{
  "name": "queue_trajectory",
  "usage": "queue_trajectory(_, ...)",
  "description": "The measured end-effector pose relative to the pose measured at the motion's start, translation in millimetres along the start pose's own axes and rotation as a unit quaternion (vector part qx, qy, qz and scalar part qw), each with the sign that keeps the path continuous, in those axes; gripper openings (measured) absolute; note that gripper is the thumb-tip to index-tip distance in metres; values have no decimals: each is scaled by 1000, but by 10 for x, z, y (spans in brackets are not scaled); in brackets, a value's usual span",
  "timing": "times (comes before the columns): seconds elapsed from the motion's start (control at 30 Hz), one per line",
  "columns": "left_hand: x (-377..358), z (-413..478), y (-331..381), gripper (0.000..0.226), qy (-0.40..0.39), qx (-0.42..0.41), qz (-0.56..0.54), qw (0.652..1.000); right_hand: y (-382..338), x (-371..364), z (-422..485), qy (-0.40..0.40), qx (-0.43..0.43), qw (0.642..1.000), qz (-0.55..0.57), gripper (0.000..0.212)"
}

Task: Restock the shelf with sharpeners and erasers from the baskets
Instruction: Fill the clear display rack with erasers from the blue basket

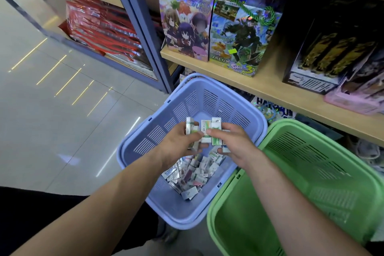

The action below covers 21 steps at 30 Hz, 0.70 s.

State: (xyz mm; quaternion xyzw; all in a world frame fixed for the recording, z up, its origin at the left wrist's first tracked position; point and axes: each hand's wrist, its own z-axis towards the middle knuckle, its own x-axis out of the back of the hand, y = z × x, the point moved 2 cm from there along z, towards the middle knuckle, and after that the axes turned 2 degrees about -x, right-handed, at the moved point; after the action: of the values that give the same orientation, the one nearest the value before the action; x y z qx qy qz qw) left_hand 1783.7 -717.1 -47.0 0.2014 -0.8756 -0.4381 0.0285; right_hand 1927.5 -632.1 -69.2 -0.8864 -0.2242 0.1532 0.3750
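Erasers (209,131): small boxed packs, judged light, stiff, slick-wrapped | held over blue basket (199,212) | left hand (178,141), right hand (234,141) fingers curled round packs | best pinched across flat faces.

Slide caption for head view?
Left hand and right hand hold white-green packets over the blue basket, green basket beside it.

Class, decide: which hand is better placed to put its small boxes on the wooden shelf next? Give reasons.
Probably the right hand: it grips small boxes and lies nearer the wooden shelf; the left hand would have to cross it.
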Motion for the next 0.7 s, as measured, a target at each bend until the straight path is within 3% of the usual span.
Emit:
queue_trajectory(0.1, 34, 38, -2, 21, 21, 0, 16, 1000, -17, 49, 36, -1, 4, 1000, 2, 21)
queue_trajectory(0.3, 42, 126, -28, 8, 69, 20, -74, 995, -14, 54, 59, -17, 8, 1000, 4, 20)
queue_trajectory(0.53, -9, 153, -38, 25, 25, 24, -101, 994, -17, 21, 71, -46, 55, 997, -22, 18)
queue_trajectory(0.63, 11, 187, -77, 40, 35, 27, -98, 994, -38, 5, 71, -71, 66, 995, -28, 16)
queue_trajectory(0.7, 33, 207, -93, 38, 48, 32, -102, 993, -48, -9, 84, -89, 54, 995, -5, 15)
